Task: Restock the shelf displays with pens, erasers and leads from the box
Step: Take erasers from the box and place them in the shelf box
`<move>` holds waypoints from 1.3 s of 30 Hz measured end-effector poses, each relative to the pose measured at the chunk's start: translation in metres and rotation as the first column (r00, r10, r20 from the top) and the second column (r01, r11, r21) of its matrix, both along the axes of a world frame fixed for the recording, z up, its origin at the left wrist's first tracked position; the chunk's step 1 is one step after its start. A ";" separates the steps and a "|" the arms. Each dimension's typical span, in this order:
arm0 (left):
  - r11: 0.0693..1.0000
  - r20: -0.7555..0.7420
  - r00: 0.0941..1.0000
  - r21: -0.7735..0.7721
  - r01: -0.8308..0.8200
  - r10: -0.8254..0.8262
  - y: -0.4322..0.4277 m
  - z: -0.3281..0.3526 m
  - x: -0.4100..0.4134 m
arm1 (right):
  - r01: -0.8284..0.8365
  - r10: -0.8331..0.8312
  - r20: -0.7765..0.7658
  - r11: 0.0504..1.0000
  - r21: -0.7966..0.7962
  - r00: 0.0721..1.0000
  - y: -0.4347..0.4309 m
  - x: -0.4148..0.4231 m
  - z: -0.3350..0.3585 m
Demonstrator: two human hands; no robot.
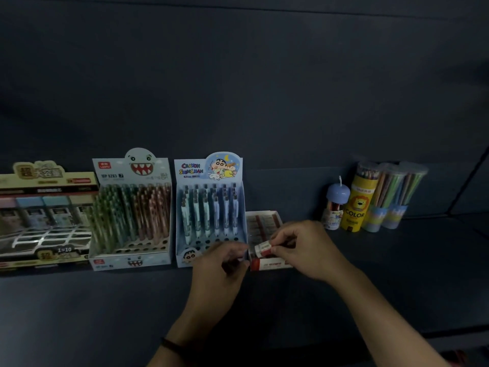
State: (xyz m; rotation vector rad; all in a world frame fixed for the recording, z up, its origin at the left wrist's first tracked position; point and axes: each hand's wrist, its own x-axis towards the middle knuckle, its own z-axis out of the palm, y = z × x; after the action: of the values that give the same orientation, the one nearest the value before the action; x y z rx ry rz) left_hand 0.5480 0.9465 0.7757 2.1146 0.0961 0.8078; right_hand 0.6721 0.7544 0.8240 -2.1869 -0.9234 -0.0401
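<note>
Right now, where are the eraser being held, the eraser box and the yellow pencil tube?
eraser [262, 247]: head view, white wrapped middle
eraser box [267, 265]: head view, front wall
yellow pencil tube [358, 205]: head view, lion label

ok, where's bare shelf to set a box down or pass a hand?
Free: the front strip of shelf before the displays; the gap between eraser box and blue-capped tube, behind the right hand; the shelf right of the pencil tubes. Crowded: displays and eraser box stand side by side, left hand at the box's front corner.
</note>
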 end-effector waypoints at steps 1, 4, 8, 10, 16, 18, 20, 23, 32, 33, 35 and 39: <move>1.000 -0.014 1.000 -0.004 0.006 -0.006 0.000 -0.001 0.001 | -0.003 0.003 -0.002 1.000 -0.011 1.000 0.002 0.001 -0.002; 1.000 -0.053 0.998 0.002 0.016 -0.016 -0.001 -0.001 0.000 | -0.028 0.028 -0.004 0.999 -0.033 1.000 0.009 0.001 -0.004; 0.998 -0.073 0.996 0.040 0.050 -0.047 -0.001 -0.001 -0.001 | -0.086 0.092 0.040 0.988 -0.125 0.995 0.013 -0.002 -0.005; 0.996 -0.110 0.992 0.051 0.067 -0.061 -0.001 -0.001 -0.001 | -0.105 0.123 0.083 0.974 -0.200 0.989 0.013 -0.005 -0.007; 0.994 -0.087 0.994 0.076 0.078 -0.071 0.000 -0.005 0.003 | -0.086 0.123 0.100 0.945 -0.315 0.987 0.011 -0.014 -0.011; 0.995 -0.079 0.994 0.066 0.075 -0.069 -0.001 -0.006 0.003 | -0.071 0.109 0.093 0.938 -0.340 0.990 0.009 -0.016 -0.007; 0.998 -0.083 0.994 0.023 0.067 -0.064 -0.001 -0.004 0.002 | -0.022 0.051 0.096 0.958 -0.286 0.994 0.005 -0.018 -0.006; 0.998 -0.084 0.995 -0.017 0.061 -0.062 -0.005 -0.001 -0.002 | 0.126 -0.119 0.126 0.991 -0.047 0.985 -0.013 -0.037 -0.007; 0.871 0.040 0.904 0.286 0.399 -0.427 -0.086 0.018 -0.038 | 0.626 -0.639 -0.006 0.752 0.207 0.769 -0.156 -0.191 -0.063; 0.811 0.001 0.859 0.332 0.483 -0.512 -0.108 0.014 -0.046 | 0.680 -0.682 -0.052 0.714 0.166 0.729 -0.176 -0.212 -0.074; 0.649 -0.103 0.754 0.443 0.618 -0.648 -0.156 -0.004 -0.063 | 0.763 -0.749 -0.161 0.646 0.038 0.642 -0.219 -0.253 -0.099; 0.348 -0.315 0.521 0.468 0.812 -0.793 -0.261 -0.059 -0.111 | 0.837 -0.857 -0.289 0.496 -0.232 0.428 -0.313 -0.345 -0.160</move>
State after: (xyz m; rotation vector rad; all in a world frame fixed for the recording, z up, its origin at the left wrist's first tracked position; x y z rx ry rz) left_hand 0.4370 0.6859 0.7164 2.2871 -1.2752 0.1500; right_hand 0.3274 0.4409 0.6637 -2.3663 0.4997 -0.0822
